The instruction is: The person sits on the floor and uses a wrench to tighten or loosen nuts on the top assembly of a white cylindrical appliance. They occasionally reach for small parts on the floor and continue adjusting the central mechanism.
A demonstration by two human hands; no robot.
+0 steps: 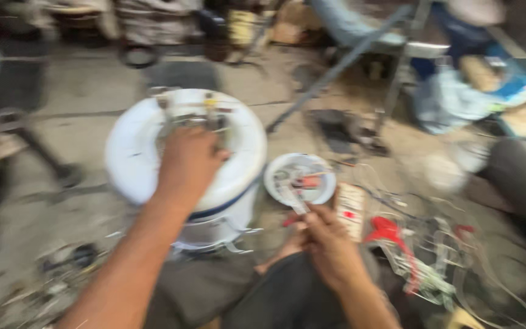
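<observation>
Lower centre of the frame: dark trousers (275, 295) on the person's lap, both forearms reaching out over them. Picture is motion-blurred throughout.

Right hand (327, 240), lower centre right: fingers pinched together on a small metal strip (293, 201) that runs up to the rim of a small white round dish (300, 178). Grip clenched on the strip. The dish lies on the floor just above the hand; reddish and grey small parts sit inside it, too blurred to tell apart.

Left hand (189, 161), centre left: laid palm-down on top of a large white round appliance (185, 167), fingers curled into its open middle. Cannot tell whether the grip holds anything there. The appliance stands on the concrete floor (74, 91), touching the knees, with a dark blue band around its side and wiring showing at its far rim.

Lower right: a tangle of clear wires (445, 268) with a red plastic piece (388, 231).

Upper frame: metal legs of a stand (360, 55) and blurred clutter.
</observation>
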